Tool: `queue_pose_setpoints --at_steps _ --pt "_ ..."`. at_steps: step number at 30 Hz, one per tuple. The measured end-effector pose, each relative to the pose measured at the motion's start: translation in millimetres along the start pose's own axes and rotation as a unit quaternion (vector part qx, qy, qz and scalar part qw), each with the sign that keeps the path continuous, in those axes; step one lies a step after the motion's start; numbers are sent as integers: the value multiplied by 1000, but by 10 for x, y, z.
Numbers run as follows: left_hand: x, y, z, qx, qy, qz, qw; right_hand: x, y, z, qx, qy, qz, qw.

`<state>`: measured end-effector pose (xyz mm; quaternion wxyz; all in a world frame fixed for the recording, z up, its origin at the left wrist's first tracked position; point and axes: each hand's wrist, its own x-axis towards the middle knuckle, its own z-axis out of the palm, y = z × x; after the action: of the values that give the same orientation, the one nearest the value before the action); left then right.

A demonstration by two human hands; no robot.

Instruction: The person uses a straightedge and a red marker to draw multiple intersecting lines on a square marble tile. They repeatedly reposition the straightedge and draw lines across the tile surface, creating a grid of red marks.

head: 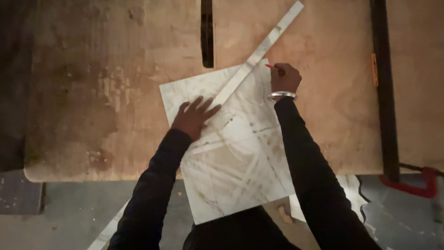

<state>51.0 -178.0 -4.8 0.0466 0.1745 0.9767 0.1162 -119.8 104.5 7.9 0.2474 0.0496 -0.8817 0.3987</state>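
Left hand [193, 119] lies flat, fingers spread, pinning the strip [259, 52] diagonally across the tile [236, 153] on the bench [106, 83]. Right hand [285, 78] is closed around a red pencil [270, 66], tip beside the strip's edge. Risk: the strip is held only at its lower end, so it could pivot and skew the line. The tile overhangs the bench edge and could tip.
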Motion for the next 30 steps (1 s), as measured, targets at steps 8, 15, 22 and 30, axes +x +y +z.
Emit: queue_pose_setpoints --at_steps 8,15,22,30 --pt "76 -71 15 -140 -55 28 988 -91 51 4 14 -13 73 997" --pt "119 -130 23 -153 -85 38 984 -16 119 52 8 3 56 998" --pt "111 -132 72 -168 -72 35 982 83 114 104 -30 17 47 998" --pt "119 -101 63 -185 -75 8 980 51 88 99 -7 17 55 998"
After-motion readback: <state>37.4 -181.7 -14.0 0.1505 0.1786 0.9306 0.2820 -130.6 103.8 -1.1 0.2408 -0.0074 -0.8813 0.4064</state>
